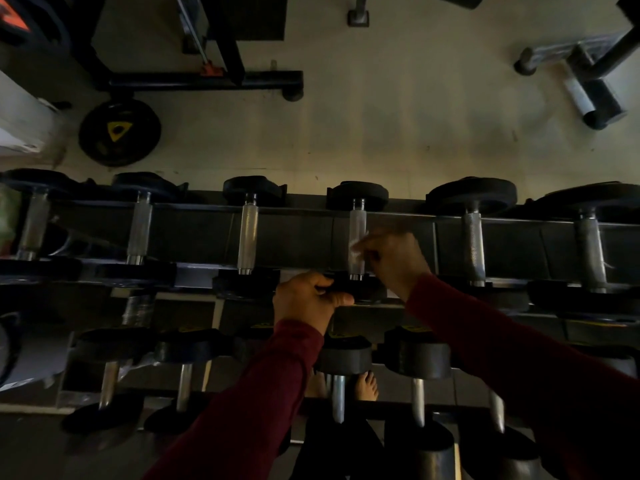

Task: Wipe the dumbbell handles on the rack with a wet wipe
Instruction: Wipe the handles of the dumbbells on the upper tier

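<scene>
A row of dumbbells lies across the top tier of a dark rack (pixel 294 237), each with a knurled metal handle. My right hand (pixel 394 261) pinches a pale wet wipe (pixel 356 252) against the lower part of the fourth dumbbell's handle (pixel 357 223). My left hand (pixel 308 299) grips the near black head (pixel 356 289) of that same dumbbell. Both arms wear dark red sleeves. The wipe is small and blurred, partly hidden by my fingers.
More dumbbells (pixel 247 237) (pixel 473 247) flank the held one. A lower tier holds several dumbbells (pixel 341 358). Beyond the rack, a weight plate (pixel 119 131) lies on the pale floor beside machine frames (pixel 204 79) (pixel 581 81). My bare feet (pixel 367 386) show below.
</scene>
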The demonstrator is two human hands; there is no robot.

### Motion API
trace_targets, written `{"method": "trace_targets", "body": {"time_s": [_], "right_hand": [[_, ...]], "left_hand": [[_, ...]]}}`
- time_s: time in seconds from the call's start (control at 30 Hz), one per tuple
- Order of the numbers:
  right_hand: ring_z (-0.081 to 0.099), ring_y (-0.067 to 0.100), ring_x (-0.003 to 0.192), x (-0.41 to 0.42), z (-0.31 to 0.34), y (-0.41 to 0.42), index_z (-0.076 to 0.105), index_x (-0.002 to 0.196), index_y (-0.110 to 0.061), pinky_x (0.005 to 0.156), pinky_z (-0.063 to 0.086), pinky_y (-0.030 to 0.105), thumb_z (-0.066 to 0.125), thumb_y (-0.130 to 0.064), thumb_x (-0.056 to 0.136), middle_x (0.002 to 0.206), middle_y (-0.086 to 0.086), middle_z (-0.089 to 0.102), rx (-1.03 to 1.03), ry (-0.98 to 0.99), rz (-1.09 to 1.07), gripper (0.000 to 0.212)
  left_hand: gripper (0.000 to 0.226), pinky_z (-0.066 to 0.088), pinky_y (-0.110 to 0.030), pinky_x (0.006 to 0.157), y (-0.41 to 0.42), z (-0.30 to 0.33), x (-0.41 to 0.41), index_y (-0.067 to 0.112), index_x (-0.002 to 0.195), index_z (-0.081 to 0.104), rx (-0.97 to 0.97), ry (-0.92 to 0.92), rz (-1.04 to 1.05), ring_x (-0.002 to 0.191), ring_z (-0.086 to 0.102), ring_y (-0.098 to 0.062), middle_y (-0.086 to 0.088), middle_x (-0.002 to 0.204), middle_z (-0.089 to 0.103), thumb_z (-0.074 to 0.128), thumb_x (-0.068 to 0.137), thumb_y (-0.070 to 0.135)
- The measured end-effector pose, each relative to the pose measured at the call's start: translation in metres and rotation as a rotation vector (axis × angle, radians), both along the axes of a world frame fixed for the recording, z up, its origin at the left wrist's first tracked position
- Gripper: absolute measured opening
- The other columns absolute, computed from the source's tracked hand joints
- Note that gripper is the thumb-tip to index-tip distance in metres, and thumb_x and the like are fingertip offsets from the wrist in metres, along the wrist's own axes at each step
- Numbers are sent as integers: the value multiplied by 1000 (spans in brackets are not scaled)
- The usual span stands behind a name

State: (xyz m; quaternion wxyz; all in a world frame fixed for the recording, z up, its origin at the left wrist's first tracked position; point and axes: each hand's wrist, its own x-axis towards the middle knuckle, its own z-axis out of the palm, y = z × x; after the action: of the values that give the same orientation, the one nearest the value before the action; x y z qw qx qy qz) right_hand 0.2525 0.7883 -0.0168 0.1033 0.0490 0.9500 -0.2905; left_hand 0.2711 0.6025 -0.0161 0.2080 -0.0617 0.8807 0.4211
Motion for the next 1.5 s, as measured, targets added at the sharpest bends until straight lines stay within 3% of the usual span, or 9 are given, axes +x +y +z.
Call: {"method": "trace_targets", "body": {"time_s": [0.13,0.4,0.57,0.67,0.77,0.87,1.17,1.37,1.5], "right_hand": [[62,12,106,-11,2,10,67,109,-22,95,54,33,64,-18,90,116,-1,63,166,2,319,20],[60,23,104,-49,5,-14,70,105,-18,87,55,39,61,-14,92,111,7,65,500,107,430,16],[63,9,104,-22,18,2,70,107,-20,94,52,28,64,-17,92,113,-2,67,81,-137,265,16],[60,2,93,-17,30,30,68,112,-23,76,48,16,63,-22,94,112,-7,66,-266,-213,-250,19],[68,19,94,-6,40,41,64,113,-22,79,60,32,60,-22,96,108,6,66,-845,-368,-860,17],[65,23,95,1,38,44,62,106,-20,76,60,34,59,-18,97,105,7,63,-1069,-368,-1046,10],[70,22,95,3,34,43,66,113,-15,70,59,32,56,-9,96,109,9,68,-1217,-333,-996,20],[66,16,100,-18,28,17,67,106,-29,93,55,41,69,-25,88,109,0,67,-759,-290,-798,18],[64,9,94,-31,24,5,67,95,-28,94,55,36,70,-28,89,96,-7,67,-709,-224,-811,7]], "left_hand": [[42,58,-28,82,0,0,0,24,91,73,14,3,7,81,66,0,10,87,72,93,55,32],[42,58,-30,80,1,5,-1,23,92,72,14,10,-15,82,65,-3,10,89,69,93,57,33],[39,54,-32,86,5,24,-8,30,109,65,-192,92,-353,99,61,-9,9,106,64,78,74,42],[46,49,-37,88,21,39,-7,31,122,55,-461,345,-818,112,52,-19,5,118,56,65,80,45],[56,51,-46,87,60,41,-10,17,128,52,-733,365,-1185,114,51,-29,-8,125,54,68,82,44],[43,53,-47,89,98,43,-12,5,126,53,-1007,309,-1393,116,52,-36,-20,126,54,66,89,23],[67,50,-57,91,79,40,6,5,135,42,-882,329,-1082,122,45,-37,-18,132,42,75,80,20],[83,35,-50,108,38,31,7,13,143,33,-729,408,-995,127,35,-32,-8,140,32,76,74,29],[79,34,-46,109,34,22,4,15,143,35,-636,457,-989,127,33,-30,-6,139,32,72,74,27]]}}
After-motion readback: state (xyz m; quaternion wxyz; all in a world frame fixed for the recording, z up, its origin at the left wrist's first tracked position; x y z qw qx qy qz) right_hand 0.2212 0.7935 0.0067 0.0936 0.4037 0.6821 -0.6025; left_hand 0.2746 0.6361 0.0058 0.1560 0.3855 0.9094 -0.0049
